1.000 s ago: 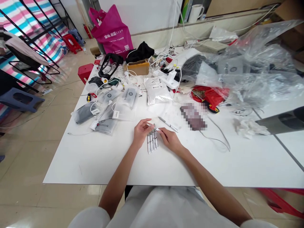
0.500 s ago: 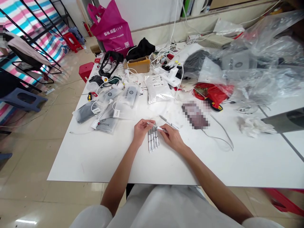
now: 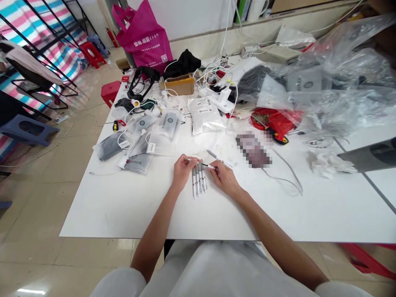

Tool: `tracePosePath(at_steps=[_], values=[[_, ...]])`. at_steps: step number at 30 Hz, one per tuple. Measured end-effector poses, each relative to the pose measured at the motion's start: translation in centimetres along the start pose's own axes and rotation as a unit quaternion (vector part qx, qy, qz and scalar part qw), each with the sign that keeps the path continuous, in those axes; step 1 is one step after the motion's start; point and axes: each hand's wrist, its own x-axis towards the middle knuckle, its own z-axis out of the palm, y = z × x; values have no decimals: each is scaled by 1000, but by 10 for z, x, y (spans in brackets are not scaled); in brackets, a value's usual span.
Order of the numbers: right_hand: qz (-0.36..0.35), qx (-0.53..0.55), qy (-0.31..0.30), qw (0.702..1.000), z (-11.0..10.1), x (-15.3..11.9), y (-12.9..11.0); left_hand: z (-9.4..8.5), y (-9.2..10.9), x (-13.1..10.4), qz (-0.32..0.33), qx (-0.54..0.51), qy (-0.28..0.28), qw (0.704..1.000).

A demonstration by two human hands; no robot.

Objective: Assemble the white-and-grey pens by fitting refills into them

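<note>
Just above a row of several grey-and-white pens on the white table, my left hand pinches the grey part of another pen. My right hand is closed on that pen's white part. A thin dark length shows between the two parts. One more pen lies slanted on the table, just beyond my right hand.
Behind my hands lie a white plastic package and grey pouches at the left. Farther back are tangled cables, a cardboard box and a pink bag. A blurred-out object, a red bag and crumpled tissue are at the right.
My hands have moved slightly apart, and a thin dark length now shows between the pen's grey and white parts. The view has shifted a little.
</note>
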Motion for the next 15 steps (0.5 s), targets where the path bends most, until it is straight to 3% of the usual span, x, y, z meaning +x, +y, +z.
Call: tracePosePath(at_steps=[7,15], values=[[-26,-20,0,999,-1,2,-2,-6,1,4,-16,-22,11,1000],[-18,2,23,1000,-4,4,-5,-8,4,7,-8,-76,74,994]])
